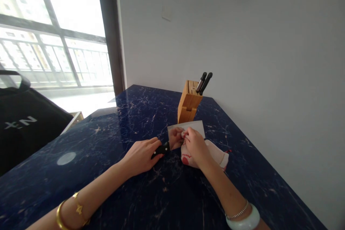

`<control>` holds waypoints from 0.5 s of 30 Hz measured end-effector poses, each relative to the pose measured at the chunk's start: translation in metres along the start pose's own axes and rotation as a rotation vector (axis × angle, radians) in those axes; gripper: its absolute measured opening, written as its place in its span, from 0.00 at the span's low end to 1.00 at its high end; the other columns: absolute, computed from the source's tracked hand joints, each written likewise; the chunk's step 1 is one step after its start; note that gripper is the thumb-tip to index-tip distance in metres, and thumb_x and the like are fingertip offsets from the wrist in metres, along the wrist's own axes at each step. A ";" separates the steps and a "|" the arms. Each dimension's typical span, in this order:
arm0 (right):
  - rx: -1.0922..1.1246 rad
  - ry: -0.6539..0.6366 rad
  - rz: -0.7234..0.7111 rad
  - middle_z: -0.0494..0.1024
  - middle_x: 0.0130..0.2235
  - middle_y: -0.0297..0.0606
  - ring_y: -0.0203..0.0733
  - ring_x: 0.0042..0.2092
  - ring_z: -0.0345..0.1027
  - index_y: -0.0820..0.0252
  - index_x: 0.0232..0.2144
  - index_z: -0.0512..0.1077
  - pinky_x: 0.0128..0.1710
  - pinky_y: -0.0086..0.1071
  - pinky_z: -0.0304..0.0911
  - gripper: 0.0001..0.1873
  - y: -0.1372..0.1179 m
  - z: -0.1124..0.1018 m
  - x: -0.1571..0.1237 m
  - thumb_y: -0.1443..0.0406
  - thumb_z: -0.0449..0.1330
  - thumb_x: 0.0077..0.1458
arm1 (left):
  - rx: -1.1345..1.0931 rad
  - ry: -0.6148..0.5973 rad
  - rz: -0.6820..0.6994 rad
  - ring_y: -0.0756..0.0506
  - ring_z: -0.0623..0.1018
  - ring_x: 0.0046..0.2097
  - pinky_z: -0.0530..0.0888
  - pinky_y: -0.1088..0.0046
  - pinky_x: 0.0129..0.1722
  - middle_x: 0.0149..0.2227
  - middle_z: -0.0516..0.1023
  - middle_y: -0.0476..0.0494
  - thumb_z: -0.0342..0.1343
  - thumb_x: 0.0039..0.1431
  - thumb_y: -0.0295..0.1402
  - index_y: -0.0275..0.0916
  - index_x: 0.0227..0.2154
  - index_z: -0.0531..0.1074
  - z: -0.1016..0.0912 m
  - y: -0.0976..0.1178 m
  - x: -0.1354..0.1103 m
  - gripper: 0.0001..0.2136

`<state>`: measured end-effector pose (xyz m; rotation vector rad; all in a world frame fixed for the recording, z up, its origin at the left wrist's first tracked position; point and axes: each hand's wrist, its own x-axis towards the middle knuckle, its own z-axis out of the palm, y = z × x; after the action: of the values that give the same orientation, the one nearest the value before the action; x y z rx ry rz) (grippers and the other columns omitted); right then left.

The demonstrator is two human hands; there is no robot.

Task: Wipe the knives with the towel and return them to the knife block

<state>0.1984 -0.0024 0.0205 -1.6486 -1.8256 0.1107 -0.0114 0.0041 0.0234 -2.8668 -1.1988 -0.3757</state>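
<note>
Where the broad, rectangular, mirror-bright steel cleaver point(198, 128) with its black riveted handle is held, just in front of the knife block and low over the tabletop, the left hand point(141, 154) has its fingers wrapped around that handle. Blade points to the right; its face reflects the other hand's fingers. Right hand point(197, 146): thumb and fingertips pressed together, pinching a bunched end of a white cloth with red patterning point(217, 151) at the blade's face; contact with the steel cannot be told. Rest of cloth spills under and beyond the hand, on the table.

Behind the blade, an upright, slanted block of light-brown wood point(188, 102), two black-handled utensils point(205, 83) in its top. Surface beneath: dark-blue, white-veined, glossy tabletop point(161, 201). Well left on it, a pale round patch point(66, 158). Beyond the left edge, a black bag with white lettering point(25, 131); behind, bright dark-framed windows point(81, 54). Plain pale-grey wall point(264, 50) on the right.
</note>
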 end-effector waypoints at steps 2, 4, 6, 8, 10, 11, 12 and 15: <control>-0.014 -0.028 -0.116 0.71 0.32 0.38 0.40 0.37 0.64 0.59 0.27 0.64 0.38 0.31 0.58 0.10 -0.010 0.003 -0.004 0.76 0.48 0.50 | -0.002 -0.007 0.016 0.45 0.74 0.35 0.65 0.73 0.29 0.34 0.70 0.48 0.43 0.59 0.39 0.41 0.36 0.65 0.001 0.000 -0.001 0.09; -0.003 -0.044 -0.225 0.71 0.32 0.38 0.39 0.38 0.63 0.59 0.27 0.64 0.39 0.31 0.58 0.10 -0.018 0.006 -0.006 0.77 0.48 0.50 | 0.004 -0.013 0.022 0.45 0.74 0.35 0.65 0.73 0.28 0.34 0.70 0.48 0.43 0.59 0.38 0.41 0.35 0.64 0.001 0.000 -0.001 0.09; 0.046 -0.025 -0.253 0.70 0.33 0.38 0.39 0.39 0.63 0.59 0.28 0.64 0.40 0.32 0.58 0.09 -0.021 0.007 -0.006 0.76 0.48 0.51 | 0.014 -0.019 0.018 0.45 0.74 0.35 0.65 0.72 0.27 0.34 0.70 0.48 0.44 0.59 0.38 0.41 0.35 0.64 0.002 0.001 -0.001 0.08; 0.107 0.035 -0.169 0.71 0.33 0.37 0.39 0.38 0.65 0.58 0.30 0.64 0.39 0.32 0.59 0.07 -0.016 0.005 -0.003 0.74 0.50 0.51 | 0.019 -0.024 0.009 0.45 0.74 0.34 0.65 0.72 0.27 0.34 0.70 0.48 0.44 0.58 0.39 0.42 0.36 0.63 0.002 0.001 -0.001 0.08; 0.146 0.105 -0.039 0.72 0.33 0.37 0.40 0.37 0.66 0.58 0.31 0.63 0.38 0.34 0.61 0.05 -0.008 0.001 0.001 0.72 0.51 0.51 | 0.013 -0.025 0.003 0.45 0.73 0.35 0.65 0.72 0.27 0.35 0.70 0.48 0.44 0.58 0.38 0.42 0.36 0.62 0.003 0.002 0.000 0.08; 0.156 0.132 0.014 0.72 0.33 0.37 0.41 0.36 0.67 0.58 0.32 0.62 0.37 0.34 0.61 0.05 -0.004 -0.001 0.003 0.71 0.51 0.51 | 0.004 -0.023 0.000 0.44 0.73 0.36 0.65 0.72 0.28 0.35 0.69 0.48 0.45 0.58 0.38 0.42 0.36 0.62 0.003 0.002 0.000 0.08; 0.161 0.148 0.049 0.72 0.32 0.37 0.41 0.36 0.67 0.58 0.32 0.62 0.37 0.35 0.61 0.04 -0.001 -0.003 0.004 0.70 0.52 0.51 | -0.008 -0.019 -0.005 0.44 0.73 0.37 0.65 0.72 0.28 0.35 0.69 0.48 0.45 0.58 0.38 0.42 0.36 0.62 0.003 0.002 0.001 0.07; 0.160 0.143 0.072 0.73 0.31 0.36 0.42 0.35 0.68 0.57 0.30 0.62 0.35 0.34 0.62 0.03 0.004 -0.007 0.005 0.69 0.52 0.51 | -0.058 -0.019 -0.036 0.44 0.72 0.39 0.65 0.72 0.31 0.35 0.69 0.48 0.48 0.56 0.38 0.42 0.34 0.61 0.003 0.000 0.001 0.07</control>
<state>0.2053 0.0000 0.0264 -1.5695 -1.6089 0.1617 -0.0100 0.0055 0.0206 -2.9068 -1.2656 -0.3911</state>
